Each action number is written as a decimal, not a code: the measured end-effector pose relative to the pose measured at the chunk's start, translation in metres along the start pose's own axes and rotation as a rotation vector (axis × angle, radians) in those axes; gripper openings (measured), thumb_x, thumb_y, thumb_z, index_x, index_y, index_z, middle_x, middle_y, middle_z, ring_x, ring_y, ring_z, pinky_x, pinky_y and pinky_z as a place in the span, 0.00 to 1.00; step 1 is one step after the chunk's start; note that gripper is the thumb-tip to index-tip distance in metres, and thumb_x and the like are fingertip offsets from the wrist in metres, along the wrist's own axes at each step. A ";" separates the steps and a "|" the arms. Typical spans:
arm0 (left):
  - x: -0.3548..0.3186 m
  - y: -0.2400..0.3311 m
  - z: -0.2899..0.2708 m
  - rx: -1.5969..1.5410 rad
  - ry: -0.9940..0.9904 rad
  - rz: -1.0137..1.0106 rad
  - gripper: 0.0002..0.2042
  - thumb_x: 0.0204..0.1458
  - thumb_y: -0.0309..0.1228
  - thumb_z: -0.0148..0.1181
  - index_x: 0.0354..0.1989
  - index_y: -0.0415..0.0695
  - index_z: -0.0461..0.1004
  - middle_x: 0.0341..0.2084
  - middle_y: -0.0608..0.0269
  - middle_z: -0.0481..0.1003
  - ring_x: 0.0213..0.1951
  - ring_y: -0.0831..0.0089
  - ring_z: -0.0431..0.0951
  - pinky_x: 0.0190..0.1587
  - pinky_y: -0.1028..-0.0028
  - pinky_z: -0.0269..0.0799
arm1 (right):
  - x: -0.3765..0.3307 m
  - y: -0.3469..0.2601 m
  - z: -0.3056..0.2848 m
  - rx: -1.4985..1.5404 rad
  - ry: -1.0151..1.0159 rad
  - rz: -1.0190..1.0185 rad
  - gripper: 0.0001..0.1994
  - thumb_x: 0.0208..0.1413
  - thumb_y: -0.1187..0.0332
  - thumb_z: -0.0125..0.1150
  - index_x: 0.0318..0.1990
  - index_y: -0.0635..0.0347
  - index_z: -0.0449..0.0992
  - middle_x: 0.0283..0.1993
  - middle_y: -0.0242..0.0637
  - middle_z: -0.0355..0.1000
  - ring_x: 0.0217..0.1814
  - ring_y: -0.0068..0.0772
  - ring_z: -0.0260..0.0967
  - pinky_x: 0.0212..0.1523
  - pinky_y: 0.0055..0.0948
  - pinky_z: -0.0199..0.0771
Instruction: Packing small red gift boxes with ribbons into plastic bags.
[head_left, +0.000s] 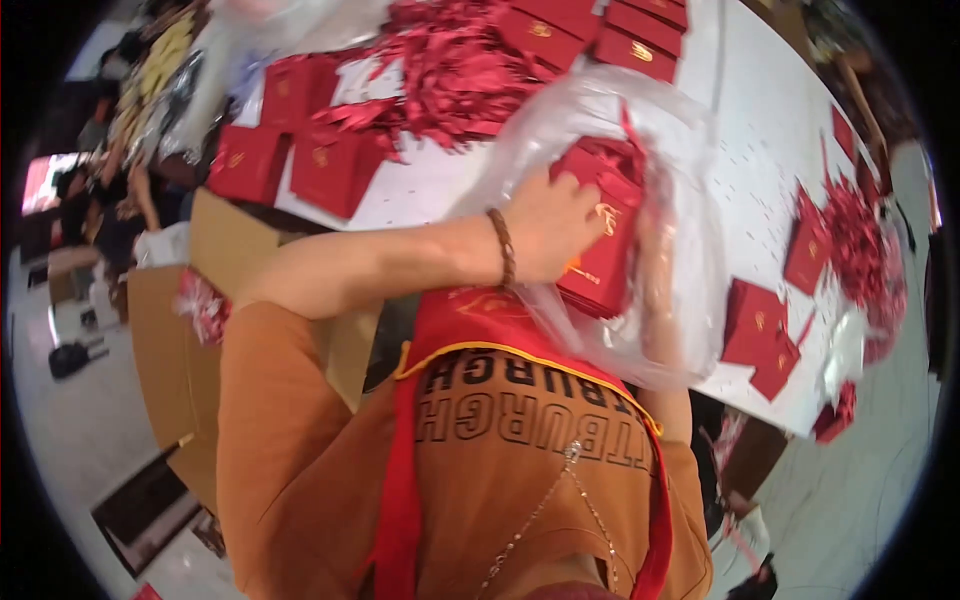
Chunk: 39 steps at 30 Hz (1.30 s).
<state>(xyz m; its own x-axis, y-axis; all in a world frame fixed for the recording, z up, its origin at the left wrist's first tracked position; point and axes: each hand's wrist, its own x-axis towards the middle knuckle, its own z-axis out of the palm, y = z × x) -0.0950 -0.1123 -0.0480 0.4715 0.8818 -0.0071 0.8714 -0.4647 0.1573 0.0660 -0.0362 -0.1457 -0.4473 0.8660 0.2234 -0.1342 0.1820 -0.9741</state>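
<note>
A stack of small red gift bags (607, 262) with gold print and red ribbon is partly inside a large clear plastic bag (560, 110). My left hand (560, 225), with a brown braided bracelet at the wrist, curls its fingers over the stack's left side and grips it. On the stack's other side, my right hand (657, 225) reaches up within or behind the clear plastic. Plastic blurs its fingers, so I cannot tell whether they hold the stack. A small orange spot shows beneath my left hand.
On the white table (760, 190) lie a heap of red ribbons (455, 75), more red gift bags (335, 170) at the left and others (757, 325) at the right. An open cardboard box (165, 340) stands at the table's near left. People work at the far left.
</note>
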 end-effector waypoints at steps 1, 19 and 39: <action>-0.011 0.001 0.023 -0.040 0.021 -0.030 0.13 0.39 0.30 0.55 0.37 0.44 0.68 0.32 0.60 0.65 0.35 0.63 0.66 0.34 0.68 0.63 | 0.000 0.002 0.006 0.000 0.004 0.015 0.28 0.57 0.60 0.42 0.61 0.67 0.46 0.64 0.44 0.44 0.66 0.35 0.40 0.65 0.32 0.35; -0.107 -0.081 -0.034 -0.866 1.080 -0.665 0.13 0.43 0.18 0.55 0.40 0.40 0.70 0.36 0.59 0.72 0.37 0.71 0.72 0.42 0.76 0.66 | -0.014 -0.052 0.016 0.184 0.092 0.420 0.28 0.56 0.65 0.45 0.62 0.60 0.44 0.60 0.38 0.52 0.55 0.26 0.54 0.52 0.24 0.55; -0.257 -0.287 0.097 -1.287 0.381 -1.249 0.27 0.36 0.40 0.66 0.46 0.40 0.67 0.39 0.58 0.71 0.40 0.70 0.73 0.43 0.73 0.69 | -0.026 -0.039 0.004 0.396 0.151 0.593 0.23 0.56 0.66 0.47 0.58 0.61 0.52 0.55 0.37 0.59 0.54 0.28 0.58 0.55 0.28 0.58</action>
<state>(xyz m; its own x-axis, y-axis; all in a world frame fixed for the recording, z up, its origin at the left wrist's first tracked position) -0.4526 -0.2133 -0.1870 -0.5083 0.6774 -0.5318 -0.0712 0.5824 0.8098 0.0792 -0.0671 -0.1138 -0.4212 0.8266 -0.3731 -0.2301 -0.4953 -0.8377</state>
